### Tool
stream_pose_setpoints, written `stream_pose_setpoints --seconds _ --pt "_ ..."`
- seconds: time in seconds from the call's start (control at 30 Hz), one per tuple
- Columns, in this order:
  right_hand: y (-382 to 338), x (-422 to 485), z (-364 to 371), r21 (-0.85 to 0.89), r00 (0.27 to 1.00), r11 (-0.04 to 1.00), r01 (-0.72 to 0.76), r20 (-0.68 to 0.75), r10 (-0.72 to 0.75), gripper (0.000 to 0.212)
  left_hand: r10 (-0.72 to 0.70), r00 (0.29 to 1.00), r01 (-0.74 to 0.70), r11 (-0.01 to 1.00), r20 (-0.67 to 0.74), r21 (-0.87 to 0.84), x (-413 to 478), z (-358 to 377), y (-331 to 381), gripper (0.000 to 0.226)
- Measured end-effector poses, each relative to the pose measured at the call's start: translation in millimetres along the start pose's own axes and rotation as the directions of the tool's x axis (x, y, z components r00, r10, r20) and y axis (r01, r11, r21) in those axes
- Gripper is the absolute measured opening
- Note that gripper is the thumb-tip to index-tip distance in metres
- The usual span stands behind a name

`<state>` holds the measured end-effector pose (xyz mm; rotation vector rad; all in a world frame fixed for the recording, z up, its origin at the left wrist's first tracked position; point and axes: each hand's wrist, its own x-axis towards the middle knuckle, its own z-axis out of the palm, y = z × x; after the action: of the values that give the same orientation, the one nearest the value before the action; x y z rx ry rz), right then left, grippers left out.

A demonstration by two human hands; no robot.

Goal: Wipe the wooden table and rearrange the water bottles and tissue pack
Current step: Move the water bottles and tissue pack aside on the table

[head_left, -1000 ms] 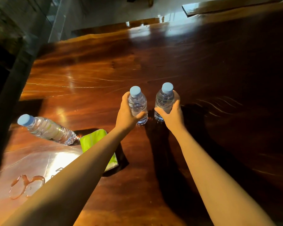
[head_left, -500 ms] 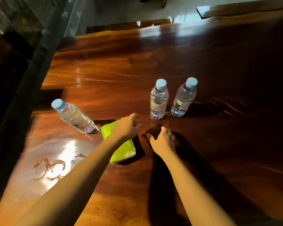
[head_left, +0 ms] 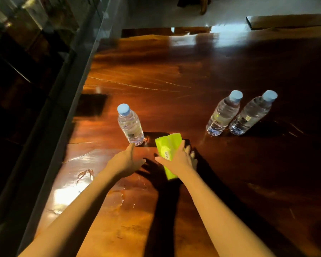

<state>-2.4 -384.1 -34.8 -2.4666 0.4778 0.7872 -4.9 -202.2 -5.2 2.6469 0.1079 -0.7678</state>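
Note:
Three clear water bottles with blue caps stand on the dark polished wooden table (head_left: 174, 75). One bottle (head_left: 131, 126) is at the left; a pair, the inner bottle (head_left: 223, 114) and the outer bottle (head_left: 250, 115), stands side by side at the right. A lime-green tissue pack (head_left: 167, 147) lies between them. My right hand (head_left: 178, 160) rests over the pack's right side, fingers curled around its edge. My left hand (head_left: 126, 160) is open, fingertips close to the base of the left bottle, holding nothing.
Small puddles of water (head_left: 85, 175) shine on the table near its left edge, with more wet streaks (head_left: 120, 197) between my forearms. A glass panel (head_left: 76, 58) runs along the table's left side. Pale floor (head_left: 193, 13) lies beyond the far edge.
Both hands let go of the two right bottles, which stay standing together. My right hand moved left onto the tissue pack; my left hand moved toward the left bottle. The view shifted left.

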Motion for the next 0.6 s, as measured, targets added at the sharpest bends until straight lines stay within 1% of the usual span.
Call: stream_pose_setpoints --seconds 0.03,0.07,0.1,0.13,0.17,0.2,0.23,0.27,0.3,0.37,0.43,0.5,0.6 --pt "-6.2 0.9 3.2 -0.019 1.0 1.0 -0.006 -0.014 0.006 0.13 -0.05 0.999 0.049 0.996 -0.011 -0.077 3.7 -2.8 -8.2 0.084" --pt "-11.5 1.8 6.1 -0.045 0.999 0.999 -0.014 -0.029 0.012 0.13 -0.086 0.994 0.075 0.984 -0.06 -0.164 7.7 -6.4 -15.0 0.094" --pt "-16.1 2.9 8.4 -0.067 0.999 0.997 -0.023 -0.044 0.021 0.13 -0.096 0.983 0.056 0.968 -0.156 -0.245 12.4 -10.4 -20.7 0.104" --pt "-20.2 3.8 10.2 -0.082 0.998 0.996 -0.036 -0.058 0.031 0.13 -0.071 0.955 -0.017 0.956 -0.288 -0.294 17.7 -15.2 -25.1 0.111" --pt "-23.2 4.8 11.4 -0.097 0.997 0.994 -0.048 -0.071 0.041 0.129 -0.022 0.907 -0.12 0.944 -0.42 -0.307 23.7 -20.6 -28.0 0.114" --pt "-25.6 5.8 12.6 -0.11 0.995 0.992 -0.056 -0.083 0.047 0.128 0.039 0.858 -0.221 0.928 -0.512 -0.299 30.3 -26.1 -29.2 0.116" --pt "-27.3 7.0 13.5 -0.118 0.994 0.991 -0.062 -0.093 0.051 0.126 0.097 0.828 -0.301 0.908 -0.553 -0.29 37.3 -31.1 -28.9 0.116" --pt "-28.5 7.9 14.3 -0.117 0.993 0.991 -0.067 -0.1 0.055 0.125 0.141 0.82 -0.357 0.884 -0.555 -0.302 44.3 -35.1 -27.9 0.116" --pt "-29.4 9.0 14.9 -0.11 0.993 0.991 -0.07 -0.104 0.058 0.124 0.169 0.826 -0.395 0.855 -0.537 -0.337 51.1 -38.0 -26.2 0.117" --pt "-30.5 11.4 16.1 -0.101 0.993 0.992 -0.075 -0.098 0.066 0.121 0.206 0.845 -0.439 0.795 -0.494 -0.419 61.8 -41.6 -22.7 0.117" --pt "-32.4 12.9 17.7 -0.106 0.993 0.991 -0.082 -0.096 0.072 0.119 0.249 0.842 -0.48 0.751 -0.478 -0.454 68.6 -41.9 -20.3 0.115" --pt "-34.9 13.6 19.9 -0.108 0.99 0.991 -0.085 -0.122 0.072 0.115 0.262 0.84 -0.496 0.726 -0.475 -0.476 73.3 -40.4 -20.0 0.108" --pt "-35.8 13.5 21.7 -0.092 0.982 0.992 -0.082 -0.179 0.065 0.108 0.216 0.862 -0.455 0.729 -0.459 -0.512 75.2 -38.4 -19.5 0.084"
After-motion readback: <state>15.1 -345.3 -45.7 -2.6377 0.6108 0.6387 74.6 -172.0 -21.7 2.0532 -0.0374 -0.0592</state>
